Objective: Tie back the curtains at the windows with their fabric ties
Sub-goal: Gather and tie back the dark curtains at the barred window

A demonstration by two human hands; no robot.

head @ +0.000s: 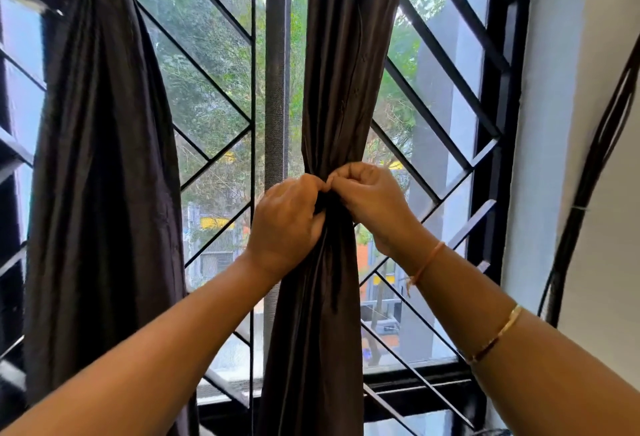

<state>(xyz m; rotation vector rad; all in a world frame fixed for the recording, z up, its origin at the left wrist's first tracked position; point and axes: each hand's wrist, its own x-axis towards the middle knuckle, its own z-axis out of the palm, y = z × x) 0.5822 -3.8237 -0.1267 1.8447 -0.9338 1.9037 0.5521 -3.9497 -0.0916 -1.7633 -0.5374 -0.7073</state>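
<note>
While the curtain (346, 72) hangs bunched by the window (277, 55) post, left hand (287, 217) and right hand (374, 200) meet at its waist, fingers (346, 176) curled, pinching the dark tie (327, 203) to cinch it. Over left, the other curtain (100, 124) looks already tied up high.

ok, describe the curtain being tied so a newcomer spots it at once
Look at the big window with the black diagonal bars. Two dark curtains hang before it; take the middle curtain, right of the other curtain. It alone is cinched at mid-height, where the left hand and right hand pinch its tie.
</note>
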